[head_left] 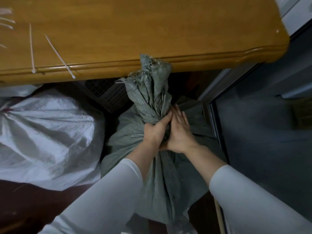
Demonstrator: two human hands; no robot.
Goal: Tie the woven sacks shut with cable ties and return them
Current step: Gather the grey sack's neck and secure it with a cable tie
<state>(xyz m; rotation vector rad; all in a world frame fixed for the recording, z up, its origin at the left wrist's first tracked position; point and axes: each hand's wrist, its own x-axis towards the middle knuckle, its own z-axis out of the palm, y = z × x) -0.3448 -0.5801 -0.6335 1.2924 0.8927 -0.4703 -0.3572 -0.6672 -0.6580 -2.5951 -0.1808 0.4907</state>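
The grey-green woven sack (160,174) stands on the floor just in front of the person, between a white sack (50,132) on its left and a dark glass door (261,132) on its right. Its long axis runs from the bottom of the view, near the person, up toward the edge of the wooden surface (152,31). The gathered neck (150,92) points away from the person. Its frayed open end lies in front of the surface's edge in this view.

The left hand (154,132) grips the neck at its narrowest place, the fingers (166,118) curled round the bunched cloth. The right hand (181,132) lies just beside it, touching it, with straight fingers (177,114) laid flat against the neck and pointing the same way as the sack's top. It grasps nothing that I can see. Both arms wear white sleeves.

Two white cable ties (59,55) lie loose on the surface, well to the left of the neck, with their heads at the front edge. More ties at the far left are blurred. Behind the sack, under the surface, there is a black perforated crate (108,93).
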